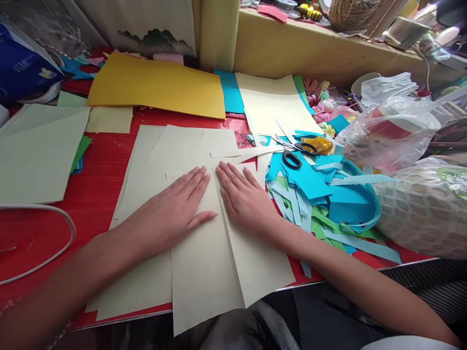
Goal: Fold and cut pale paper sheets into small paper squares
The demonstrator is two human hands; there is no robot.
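A cream sheet of paper [204, 277] with a lengthwise crease lies before me, its near edge hanging past the table's front. My left hand [182, 209] presses flat on it left of the crease, fingers stretched out and thumb apart. On the right of the crease rests my right hand [244, 199], also flat with its fingers extended. Several more cream sheets [146, 287] lie underneath and to the left. Just beyond my right hand are a thin cream paper strip [248, 154] and a pair of scissors [294, 150] with black handles, blades apart.
Blue and green paper scraps [306, 194] spread to the right, beside a netted bag [419, 209] and a clear plastic bag [394, 126]. Yellow card [156, 85] lies at the back. A paper stack [36, 150] and white cable [69, 228] are on the red table [105, 165] at left.
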